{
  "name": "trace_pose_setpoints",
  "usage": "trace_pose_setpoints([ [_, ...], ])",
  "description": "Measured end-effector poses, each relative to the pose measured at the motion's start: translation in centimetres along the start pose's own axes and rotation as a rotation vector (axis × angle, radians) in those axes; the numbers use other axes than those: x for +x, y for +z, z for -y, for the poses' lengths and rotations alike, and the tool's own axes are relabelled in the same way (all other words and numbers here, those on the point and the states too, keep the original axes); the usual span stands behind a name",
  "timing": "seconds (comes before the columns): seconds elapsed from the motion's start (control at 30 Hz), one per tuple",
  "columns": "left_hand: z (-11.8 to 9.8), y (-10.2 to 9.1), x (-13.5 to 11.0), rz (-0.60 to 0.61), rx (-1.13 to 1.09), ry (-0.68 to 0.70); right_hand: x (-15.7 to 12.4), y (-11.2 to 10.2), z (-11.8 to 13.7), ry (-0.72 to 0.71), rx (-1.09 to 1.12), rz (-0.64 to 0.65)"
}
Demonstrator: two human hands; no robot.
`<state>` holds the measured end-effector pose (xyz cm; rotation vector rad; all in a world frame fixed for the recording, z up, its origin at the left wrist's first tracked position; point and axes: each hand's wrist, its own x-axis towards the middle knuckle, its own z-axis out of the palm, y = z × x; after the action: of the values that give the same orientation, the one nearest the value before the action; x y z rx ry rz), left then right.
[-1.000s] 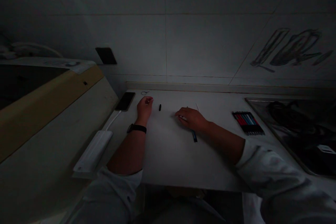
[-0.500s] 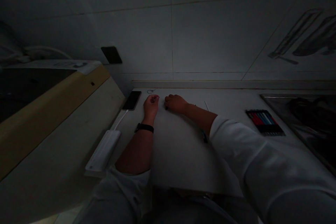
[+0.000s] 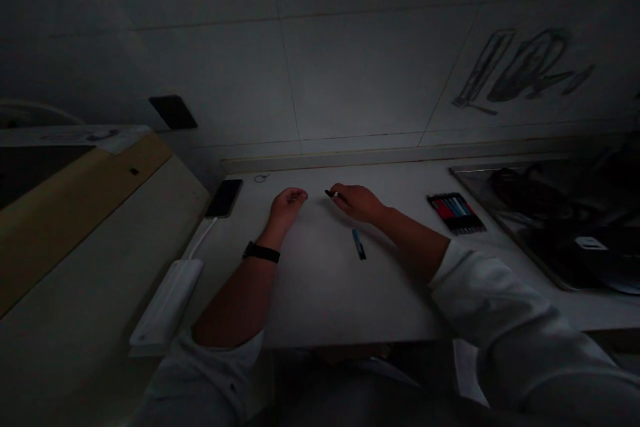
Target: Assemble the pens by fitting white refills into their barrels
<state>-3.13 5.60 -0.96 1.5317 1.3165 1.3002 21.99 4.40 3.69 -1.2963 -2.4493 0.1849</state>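
Observation:
The scene is very dark. My left hand (image 3: 286, 205) rests on the white counter (image 3: 320, 280) with its fingers curled round a small thin piece that I cannot make out. My right hand (image 3: 356, 201) lies just to its right, pinching a small black piece (image 3: 330, 193) at the fingertips. A blue pen barrel (image 3: 359, 244) lies on the counter just below my right hand, apart from both hands. A dark watch sits on my left wrist.
A phone (image 3: 225, 198) lies at the counter's left edge, cabled to a white power bank (image 3: 167, 297). A pack of coloured pens (image 3: 455, 210) lies to the right, beside a sink (image 3: 550, 220) holding dark items. A tiled wall stands behind.
My right hand reached left to the small black piece by my left hand, took hold of it and drew back slightly right. The blue barrel now lies uncovered. My left hand stayed put.

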Motion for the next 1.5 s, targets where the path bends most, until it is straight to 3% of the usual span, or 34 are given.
trace_pose_setpoints([
  [0.13, -1.6, 2.5, -2.3, 0.18, -0.125, -0.056, -3.0, 0.2, -2.1, 0.067, 0.189, -0.137],
  [0.3, -2.2, 3.3, -3.3, 0.267, -0.161, -0.096, -4.6, 1.7, -2.6, 0.107, 0.305, -0.257],
  [0.47, -1.9, 3.1, -3.0, 0.253, -0.122, -0.061, -4.5, 2.6, -2.3, 0.008, 0.289, -0.193],
  [0.63, -1.7, 3.0, -2.9, 0.255, -0.136, -0.026, -4.4, 2.7, -2.5, -0.105, 0.251, -0.243],
  [0.87, -1.9, 3.0, -3.1, 0.281, -0.09, -0.002, -4.6, 3.0, -2.6, -0.066, 0.343, -0.352],
  [1.07, -2.3, 3.1, -3.2, 0.267, -0.079, 0.015, -4.6, 3.0, -1.9, -0.025, 0.42, -0.351],
  [1.5, -2.4, 3.3, -3.3, 0.296, -0.091, 0.016, -5.0, 2.3, -1.5, -0.035, 0.345, -0.349],
])
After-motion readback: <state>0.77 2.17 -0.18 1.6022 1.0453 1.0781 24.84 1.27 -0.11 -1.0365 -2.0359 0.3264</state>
